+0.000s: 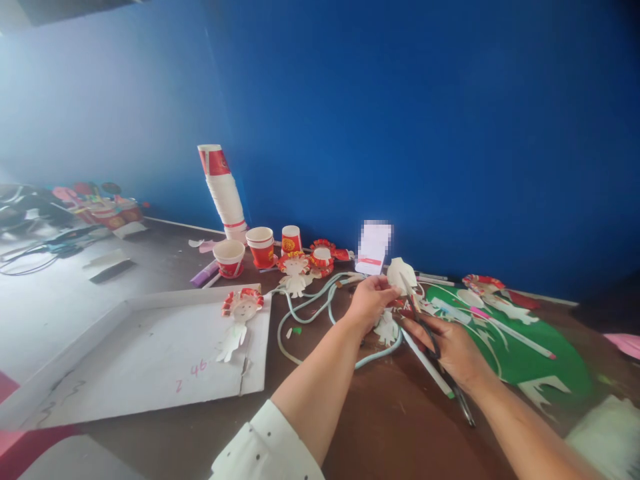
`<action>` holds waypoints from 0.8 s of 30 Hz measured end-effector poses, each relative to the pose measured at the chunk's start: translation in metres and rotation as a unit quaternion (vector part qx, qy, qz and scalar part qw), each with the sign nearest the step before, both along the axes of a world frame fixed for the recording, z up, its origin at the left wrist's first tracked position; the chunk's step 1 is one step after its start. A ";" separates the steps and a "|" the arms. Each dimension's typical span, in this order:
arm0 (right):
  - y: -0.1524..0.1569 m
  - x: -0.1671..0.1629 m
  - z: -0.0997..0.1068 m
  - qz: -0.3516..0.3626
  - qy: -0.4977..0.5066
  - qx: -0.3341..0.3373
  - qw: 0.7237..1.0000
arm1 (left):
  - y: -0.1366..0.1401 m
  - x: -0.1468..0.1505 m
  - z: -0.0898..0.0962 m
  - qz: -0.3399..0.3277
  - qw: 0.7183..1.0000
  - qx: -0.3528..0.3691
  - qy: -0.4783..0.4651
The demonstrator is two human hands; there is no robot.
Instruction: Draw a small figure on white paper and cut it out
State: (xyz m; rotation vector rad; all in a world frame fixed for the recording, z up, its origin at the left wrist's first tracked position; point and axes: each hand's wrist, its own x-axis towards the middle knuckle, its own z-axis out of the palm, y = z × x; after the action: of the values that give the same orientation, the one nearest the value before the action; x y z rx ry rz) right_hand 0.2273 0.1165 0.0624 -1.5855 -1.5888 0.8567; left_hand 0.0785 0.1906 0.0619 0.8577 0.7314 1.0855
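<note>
My left hand (371, 301) is closed on a pale paper cutout (401, 273), pinching its lower edge. In my right hand (457, 350) is a pair of dark-handled scissors (431, 339); the blades reach up to the cutout. Whether the blades are cutting into it or only touching it, I cannot tell. Under the hands lies a white figure-shaped paper cutout (387, 329), partly covered. A white marker with a green end (431, 368) lies beside the scissors.
A white box lid (165, 347) holds a paper doll (243, 308). Behind it stand paper cups (260, 245) and a leaning cup stack (225, 200). A pale cable (327, 288) loops across the table. A phone (373, 248) leans against the wall. Paper scraps and markers lie on a green sheet (565, 357).
</note>
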 end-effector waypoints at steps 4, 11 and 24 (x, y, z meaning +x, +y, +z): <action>0.001 0.000 -0.001 -0.002 -0.002 0.003 1.000 | 0.001 0.000 -0.001 -0.001 1.000 0.000 -0.009; 0.000 -0.002 -0.001 0.002 0.006 -0.001 1.000 | 0.001 0.000 -0.001 -0.003 1.000 -0.001 -0.003; 0.000 -0.002 0.000 0.015 -0.005 0.012 1.000 | 0.003 0.002 -0.007 0.005 1.000 0.006 -0.008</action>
State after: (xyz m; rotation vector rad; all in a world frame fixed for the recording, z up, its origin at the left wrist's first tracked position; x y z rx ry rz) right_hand 0.2250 0.1167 0.0624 -1.5551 -1.6273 0.8436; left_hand 0.0810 0.1935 0.0548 0.8545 0.7167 1.1053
